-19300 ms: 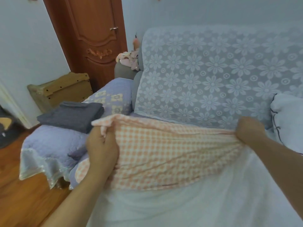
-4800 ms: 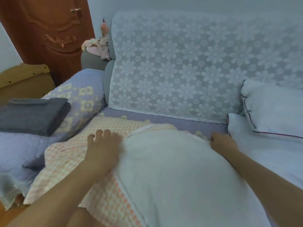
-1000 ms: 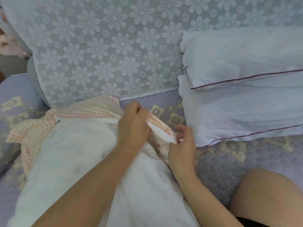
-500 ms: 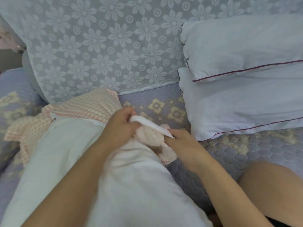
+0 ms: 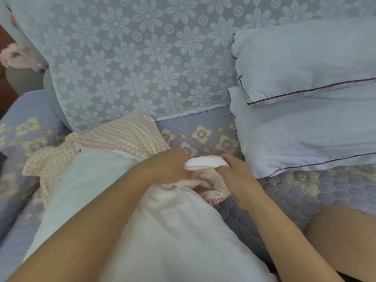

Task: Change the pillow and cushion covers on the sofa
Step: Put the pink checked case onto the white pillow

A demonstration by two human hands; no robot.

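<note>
Hands, left hand (image 5: 171,166) and right hand (image 5: 236,176), both grip checked cover (image 5: 122,137) edge (over white pillow (image 5: 101,190)).

Both hands meet at the corner of a white pillow (image 5: 158,231) lying on the sofa seat (image 5: 305,188). The left hand (image 5: 168,167) and the right hand (image 5: 236,176) pinch a white folded cover edge (image 5: 205,162) stretched between their fingers (image 5: 224,168). Left of the fingers, a pink checked cover (image 5: 120,137) is bunched around the pillow's far end. Right of the fingers, two white pillows (image 5: 305,98) are stacked against the flowered lace backrest (image 5: 132,58).
</note>
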